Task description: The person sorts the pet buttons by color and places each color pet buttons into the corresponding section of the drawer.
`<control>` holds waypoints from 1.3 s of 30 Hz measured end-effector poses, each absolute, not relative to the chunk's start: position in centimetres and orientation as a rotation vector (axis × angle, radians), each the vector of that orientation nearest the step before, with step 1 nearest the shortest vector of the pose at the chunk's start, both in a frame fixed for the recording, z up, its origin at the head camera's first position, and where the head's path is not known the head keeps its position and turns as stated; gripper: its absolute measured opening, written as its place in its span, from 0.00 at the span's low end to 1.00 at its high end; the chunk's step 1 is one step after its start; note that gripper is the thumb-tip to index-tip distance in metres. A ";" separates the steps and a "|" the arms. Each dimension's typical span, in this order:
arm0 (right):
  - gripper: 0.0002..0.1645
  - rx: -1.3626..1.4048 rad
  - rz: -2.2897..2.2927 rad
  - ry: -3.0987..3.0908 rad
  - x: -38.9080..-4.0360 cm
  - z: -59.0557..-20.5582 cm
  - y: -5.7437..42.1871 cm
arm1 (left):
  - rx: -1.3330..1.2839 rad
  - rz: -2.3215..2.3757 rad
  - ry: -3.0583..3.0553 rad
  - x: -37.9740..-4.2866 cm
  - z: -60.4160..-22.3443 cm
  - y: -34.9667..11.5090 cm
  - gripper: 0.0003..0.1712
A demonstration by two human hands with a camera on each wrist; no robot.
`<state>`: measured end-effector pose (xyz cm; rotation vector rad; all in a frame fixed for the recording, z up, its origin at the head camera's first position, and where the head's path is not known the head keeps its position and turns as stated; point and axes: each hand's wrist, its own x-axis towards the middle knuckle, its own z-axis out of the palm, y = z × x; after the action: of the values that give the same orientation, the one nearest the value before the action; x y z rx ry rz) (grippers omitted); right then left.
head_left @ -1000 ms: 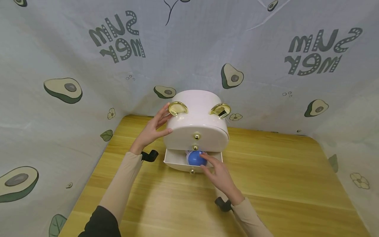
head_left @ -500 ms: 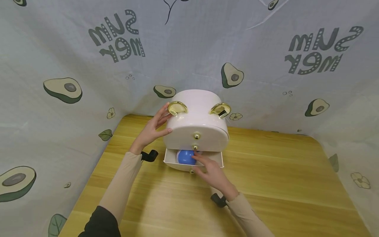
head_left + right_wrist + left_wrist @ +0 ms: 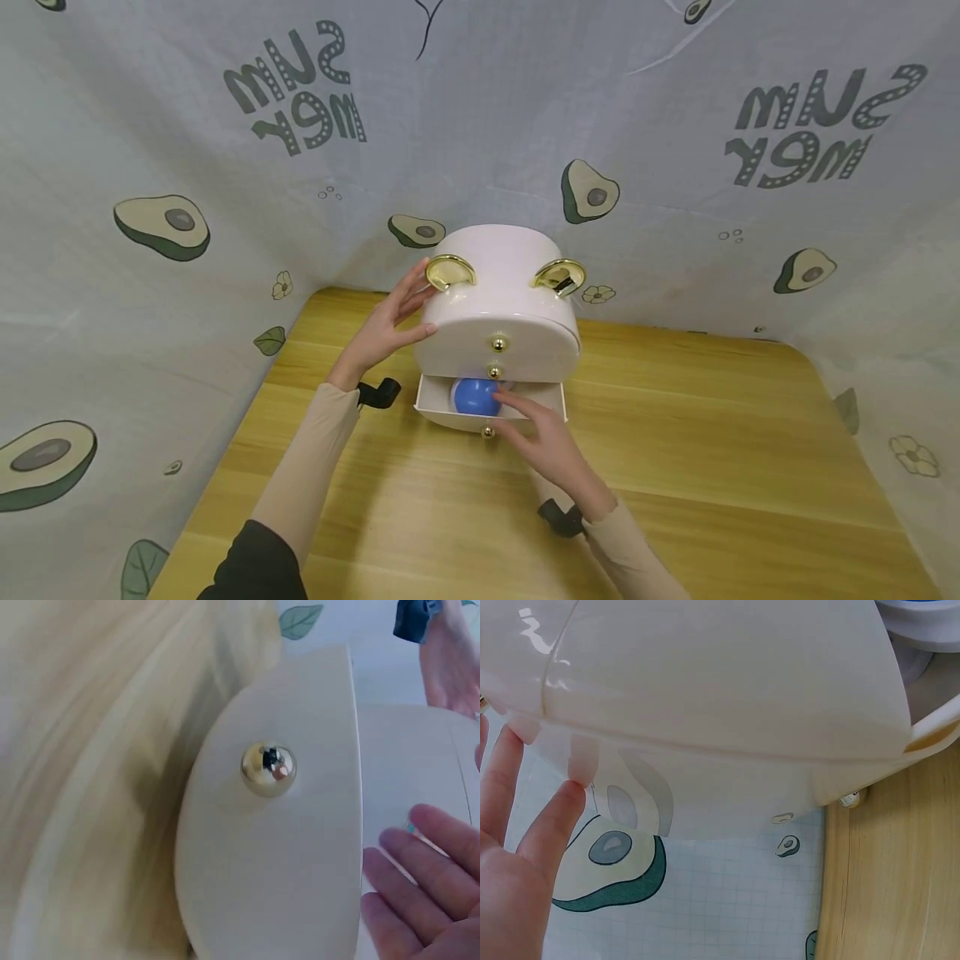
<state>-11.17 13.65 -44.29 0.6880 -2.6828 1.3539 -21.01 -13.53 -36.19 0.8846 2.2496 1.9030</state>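
Note:
A white drawer box [image 3: 495, 283] with gold ears stands at the back of the table, its bottom drawer [image 3: 442, 414] pulled out. Inside that drawer, left of its middle, lies a smooth, round blue object [image 3: 475, 397] with a pale edge. My right hand [image 3: 551, 446] reaches over the drawer front, straight fingertips at the blue object's right side and thumb near the front wall. In the right wrist view its fingers [image 3: 420, 885] are extended. My left hand [image 3: 375, 337] rests spread on the box's left side; its fingertips [image 3: 574, 791] touch the glossy wall.
Gold knobs [image 3: 498, 344] mark the upper drawer fronts, and another knob [image 3: 268, 766] sits on the open drawer's front. The wooden table [image 3: 712, 450] runs out to both sides. An avocado-print cloth [image 3: 495, 125] hangs close behind the box.
The blue object has shifted left inside the drawer, then slightly back right, with my right hand moving alongside it. My left hand stays in place on the box.

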 end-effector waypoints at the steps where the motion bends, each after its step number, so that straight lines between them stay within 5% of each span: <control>1: 0.23 0.668 1.391 -2.659 -10.8 -44.3 13.8 | 0.886 1.904 2.249 -21.0 -36.2 -13.5 0.49; 11: 0.24 0.798 1.540 -2.622 -7.2 -46.7 13.6 | 0.919 1.923 2.258 -22.6 -38.7 -13.8 0.51; 39: 0.29 0.719 1.519 -2.575 -9.6 -48.7 13.7 | 0.906 1.904 2.246 -20.9 -36.3 -13.5 0.49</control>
<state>-9.55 13.68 -48.67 0.7189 -2.5755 1.5195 -20.87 -13.48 -36.31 0.9060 2.2461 1.9044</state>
